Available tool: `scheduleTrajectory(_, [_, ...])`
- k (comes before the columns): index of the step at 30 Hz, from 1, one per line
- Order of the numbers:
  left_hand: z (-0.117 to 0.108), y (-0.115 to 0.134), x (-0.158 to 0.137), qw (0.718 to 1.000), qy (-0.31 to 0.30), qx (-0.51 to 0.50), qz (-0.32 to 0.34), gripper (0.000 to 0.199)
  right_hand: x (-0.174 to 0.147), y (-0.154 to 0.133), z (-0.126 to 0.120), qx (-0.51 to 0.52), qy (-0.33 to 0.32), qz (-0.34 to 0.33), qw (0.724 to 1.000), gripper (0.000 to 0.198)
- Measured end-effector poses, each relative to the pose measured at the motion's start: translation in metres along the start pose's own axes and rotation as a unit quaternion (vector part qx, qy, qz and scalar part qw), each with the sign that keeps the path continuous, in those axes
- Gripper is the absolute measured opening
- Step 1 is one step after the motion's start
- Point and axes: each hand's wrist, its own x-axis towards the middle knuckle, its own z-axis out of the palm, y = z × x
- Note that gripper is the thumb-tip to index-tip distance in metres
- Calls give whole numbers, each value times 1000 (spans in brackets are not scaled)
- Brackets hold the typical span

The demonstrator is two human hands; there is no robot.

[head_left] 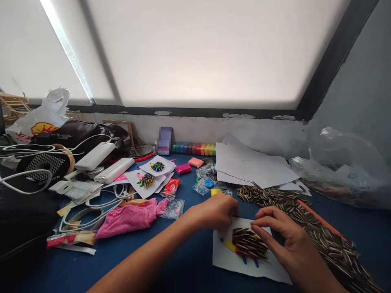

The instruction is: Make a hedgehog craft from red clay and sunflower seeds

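A clay hedgehog (pixel 249 244) lies on a white sheet of paper (pixel 226 262), with a yellow clay snout, blue clay feet and striped sunflower seeds as spines. My right hand (pixel 290 238) is over the hedgehog's back, thumb and forefinger pinched around a small bit of yellow clay; another yellow dot shows just below. My left hand (pixel 218 209) is closed at the paper's top edge, knuckles up; whatever its fingers hold is hidden. Just behind it sits a lump of yellow clay (pixel 215 191), partly covered by the hand.
Sunflower seeds (pixel 324 236) spread along the right, an orange strip (pixel 320 219) among them. White sheets (pixel 253 162) lie behind. Clay packets (pixel 171 187), two finished seed-and-clay figures (pixel 146 180), a pink cloth (pixel 128 217), cables and power banks (pixel 114 170) crowd the left.
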Motion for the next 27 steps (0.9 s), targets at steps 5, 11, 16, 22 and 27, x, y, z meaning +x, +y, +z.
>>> scheduleTrajectory(5, [-3,2,-2,999,-42,-13,-16,41,1,-4,-1,-8,3,19,1000,29])
scheduleTrajectory(11, [-5,5,-4,998,-48,-18,-23,43,0,-2,7,-18,-12,13,1000,27])
scheduleTrajectory(16, [-6,5,-4,997,-60,-33,-32,48,1,0,8,-53,-1,-30,998,24])
scheduleTrajectory(22, [-3,1,-2,998,-48,-22,-18,46,-1,5,7,-94,-18,-78,992,21])
scheduleTrajectory(27, [-4,3,-3,998,-54,-27,-27,46,-3,8,9,-111,-15,-101,989,18])
